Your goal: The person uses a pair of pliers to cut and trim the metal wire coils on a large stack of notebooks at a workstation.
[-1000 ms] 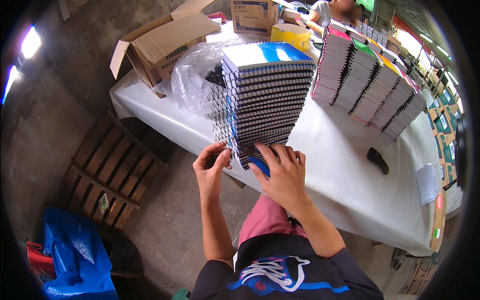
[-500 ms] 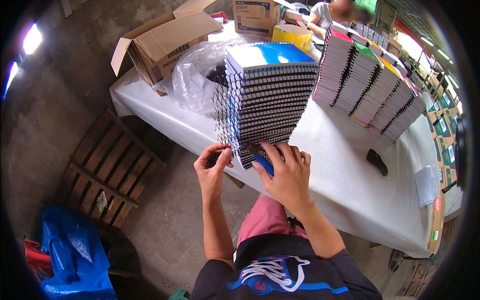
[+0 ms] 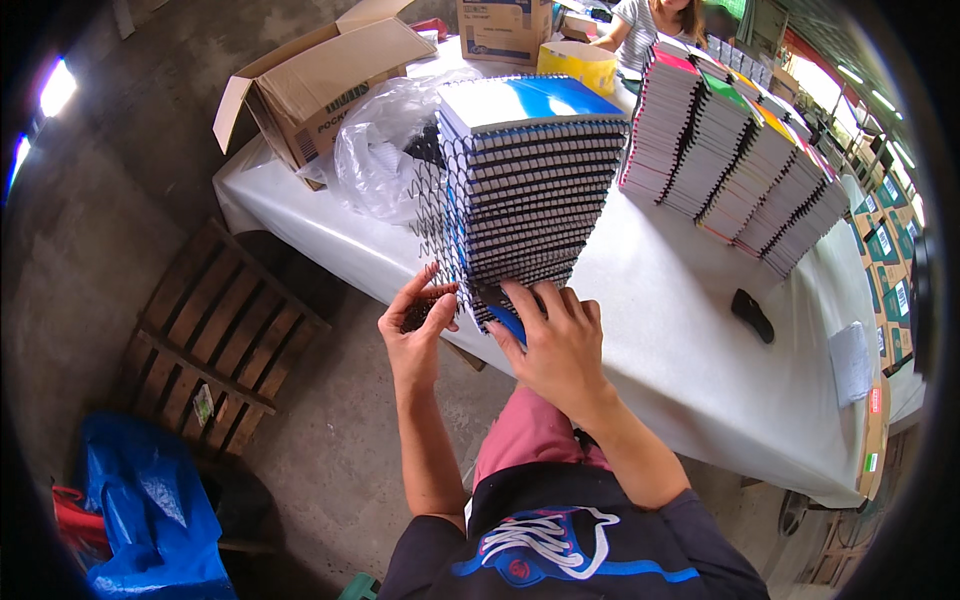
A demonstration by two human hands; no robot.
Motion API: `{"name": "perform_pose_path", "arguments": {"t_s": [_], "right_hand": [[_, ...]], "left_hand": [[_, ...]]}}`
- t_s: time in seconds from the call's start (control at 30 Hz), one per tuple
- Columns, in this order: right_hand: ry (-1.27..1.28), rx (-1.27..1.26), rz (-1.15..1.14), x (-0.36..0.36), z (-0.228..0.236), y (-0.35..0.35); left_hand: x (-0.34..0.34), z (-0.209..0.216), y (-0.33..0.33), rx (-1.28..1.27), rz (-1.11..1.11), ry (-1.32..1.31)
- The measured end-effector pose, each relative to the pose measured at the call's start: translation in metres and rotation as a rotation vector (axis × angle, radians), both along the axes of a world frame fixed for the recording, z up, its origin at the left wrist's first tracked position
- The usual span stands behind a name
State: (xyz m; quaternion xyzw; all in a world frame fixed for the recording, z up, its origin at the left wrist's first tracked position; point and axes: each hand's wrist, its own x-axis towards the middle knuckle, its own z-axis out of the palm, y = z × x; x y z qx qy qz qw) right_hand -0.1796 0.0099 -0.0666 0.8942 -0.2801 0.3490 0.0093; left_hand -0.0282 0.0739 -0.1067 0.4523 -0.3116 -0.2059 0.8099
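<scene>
A tall stack of spiral notebooks with a blue cover on top stands at the near edge of the table. Loose black wire coil ends stick out from its left side. My right hand is closed round blue-handled pliers, whose dark jaws are against the lower coils. Beside the stack's lower left corner, my left hand curls round a small dark clump of coil wire, its fingertips by the lowest coil ends. The pliers' tips are partly hidden.
Several more notebook stacks stand to the right on the white-covered table. A dark object lies nearer. Clear plastic and an open carton are at the far left. Another person is across the table.
The view has shifted slightly. My left hand has opened a little round the dark wire clump, and the pliers remain at the lower coils.
</scene>
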Motion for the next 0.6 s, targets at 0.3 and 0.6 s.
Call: {"name": "perform_pose_path", "arguments": {"t_s": [0.3, 0.6], "right_hand": [[0.048, 0.247, 0.058, -0.009, 0.0, -0.011], [-0.044, -0.031, 0.017, -0.008, 0.015, -0.007]], "left_hand": [[0.002, 0.007, -0.004, 0.022, -0.032, 0.022], [0.008, 0.009, 0.003, 0.058, -0.072, -0.007]]}}
